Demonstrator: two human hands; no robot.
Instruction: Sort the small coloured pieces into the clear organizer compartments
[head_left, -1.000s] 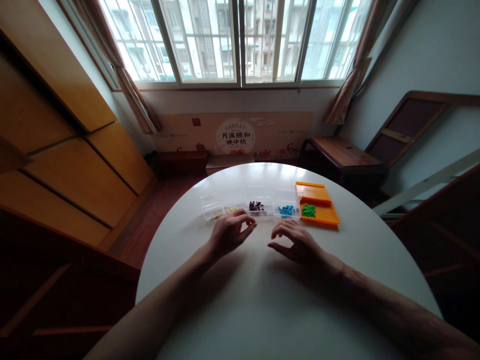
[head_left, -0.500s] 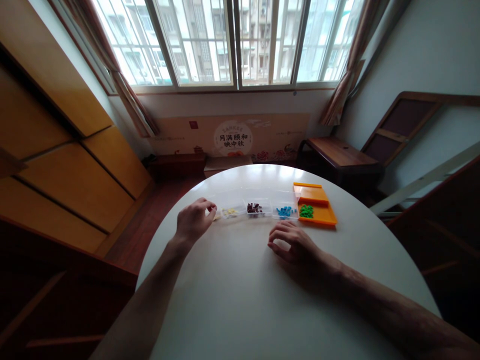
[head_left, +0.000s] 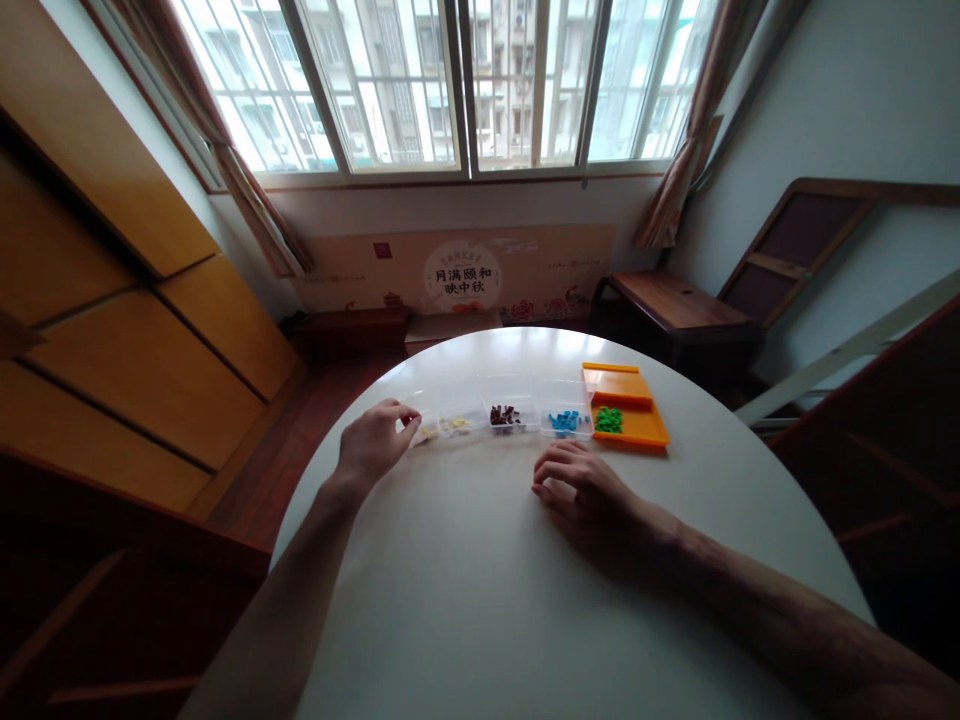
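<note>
My left hand (head_left: 377, 438) is at the near left end of a row of small clear plastic boxes, its thumb and forefinger pinched over the leftmost one. Whatever lies between those fingertips is too small to make out. Pale yellow pieces (head_left: 454, 425) lie in the box to its right, then dark brown pieces (head_left: 505, 415), then blue pieces (head_left: 566, 421). My right hand (head_left: 581, 485) rests on the table in front of the blue pieces, fingers curled and thumb tip against the forefinger. Any piece in that pinch is hidden. Bright green pieces (head_left: 608, 420) fill part of an orange tray (head_left: 651, 432).
The boxes and tray stand on a round white table (head_left: 450, 600). Beyond its far edge are a wooden bench (head_left: 675, 300) and a window wall with a printed panel (head_left: 525, 260). Yellow-brown cabinets (head_left: 127, 350) line the left side.
My left hand has shifted left, from beside the pale yellow pieces to the leftmost box, uncovering more of it. My right hand stays nearly still. The whole view has shifted slightly.
</note>
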